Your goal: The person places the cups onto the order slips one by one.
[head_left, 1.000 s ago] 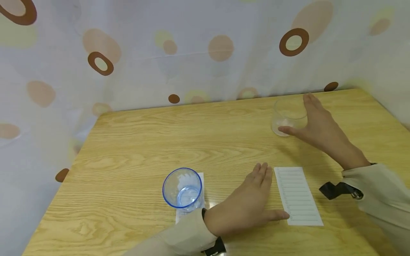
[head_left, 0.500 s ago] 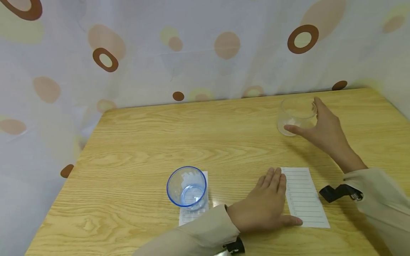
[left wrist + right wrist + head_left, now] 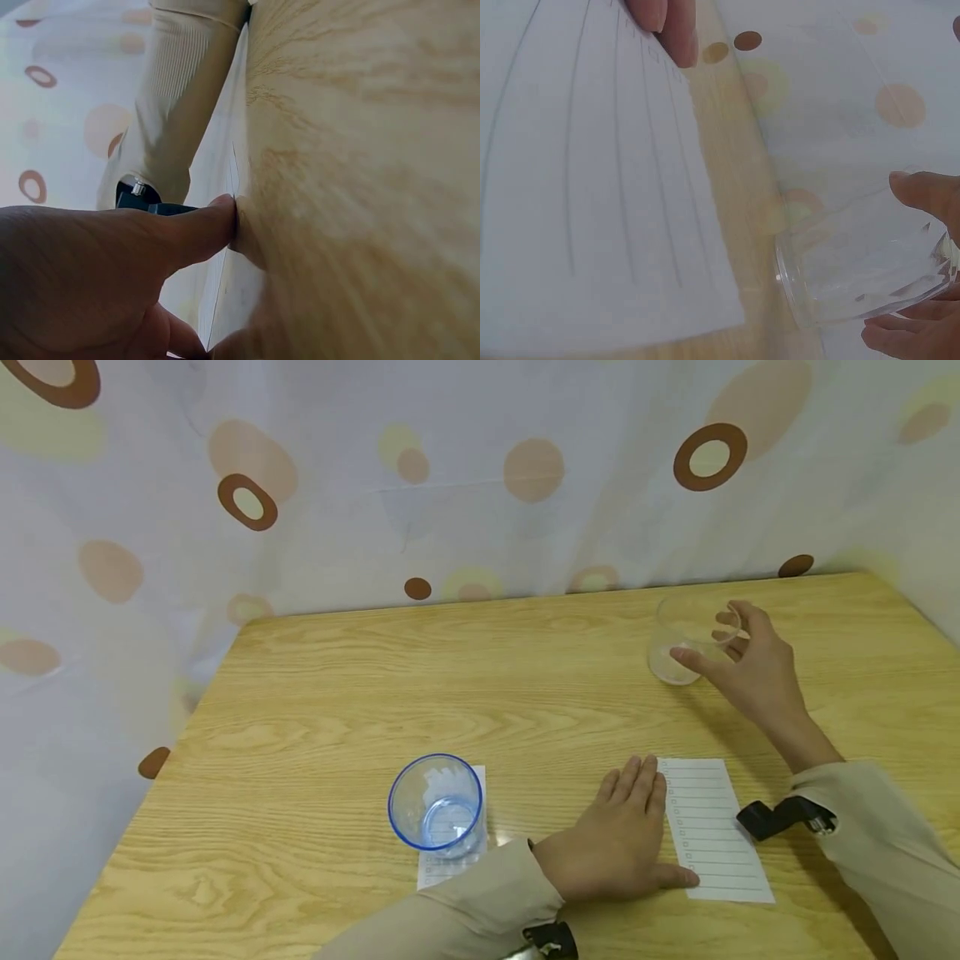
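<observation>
At the far right of the table, my right hand (image 3: pixel 765 672) grips a clear glass (image 3: pixel 673 664), thumb on the near side and fingers curled round the back. In the right wrist view, the glass (image 3: pixel 855 270) shows between the thumb and fingers. My left hand (image 3: pixel 611 847) lies flat on the table, with fingertips and thumb along the left edge of a lined white paper slip (image 3: pixel 723 827) with small checkboxes. In the left wrist view, the thumb (image 3: pixel 199 232) meets the slip's edge.
A blue-rimmed glass (image 3: pixel 437 806) stands on a second lined slip (image 3: pixel 442 872), left of my left hand. The wooden table (image 3: pixel 300 727) backs onto a white curtain (image 3: pixel 465 468) with brown and beige spots.
My left hand has slid right and settled at the slip's left edge. The right hand's fingers have curled in round the clear glass. The view has shifted slightly.
</observation>
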`<state>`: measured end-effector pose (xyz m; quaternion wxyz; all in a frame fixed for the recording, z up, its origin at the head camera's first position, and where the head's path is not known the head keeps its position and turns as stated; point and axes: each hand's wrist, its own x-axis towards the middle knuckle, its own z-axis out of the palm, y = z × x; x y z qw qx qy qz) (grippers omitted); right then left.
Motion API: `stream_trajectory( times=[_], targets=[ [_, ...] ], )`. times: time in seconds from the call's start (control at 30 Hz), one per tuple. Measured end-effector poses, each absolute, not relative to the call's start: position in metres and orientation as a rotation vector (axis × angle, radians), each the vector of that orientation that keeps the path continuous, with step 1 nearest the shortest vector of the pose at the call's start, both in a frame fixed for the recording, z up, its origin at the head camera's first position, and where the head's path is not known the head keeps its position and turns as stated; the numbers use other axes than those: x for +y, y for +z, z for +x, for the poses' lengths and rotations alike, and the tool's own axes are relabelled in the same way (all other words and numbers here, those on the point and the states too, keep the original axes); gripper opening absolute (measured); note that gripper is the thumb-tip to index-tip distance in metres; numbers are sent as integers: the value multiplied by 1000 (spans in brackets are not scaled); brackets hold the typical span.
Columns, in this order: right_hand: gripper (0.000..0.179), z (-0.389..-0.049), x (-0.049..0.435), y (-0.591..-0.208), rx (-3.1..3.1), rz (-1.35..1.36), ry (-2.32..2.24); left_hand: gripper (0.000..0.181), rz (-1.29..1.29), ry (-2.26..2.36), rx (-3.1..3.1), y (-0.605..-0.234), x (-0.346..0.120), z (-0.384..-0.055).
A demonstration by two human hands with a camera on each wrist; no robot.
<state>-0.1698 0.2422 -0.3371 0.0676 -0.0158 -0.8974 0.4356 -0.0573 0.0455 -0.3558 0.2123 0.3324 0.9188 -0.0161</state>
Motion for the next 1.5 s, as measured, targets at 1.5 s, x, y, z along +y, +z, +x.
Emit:
stream_trajectory(
  times=[1.5],
  targets=[
    [90,-85,266,-333,-2648,117,1255,99,929,-243,2562,-355,52,-56]
  ],
)
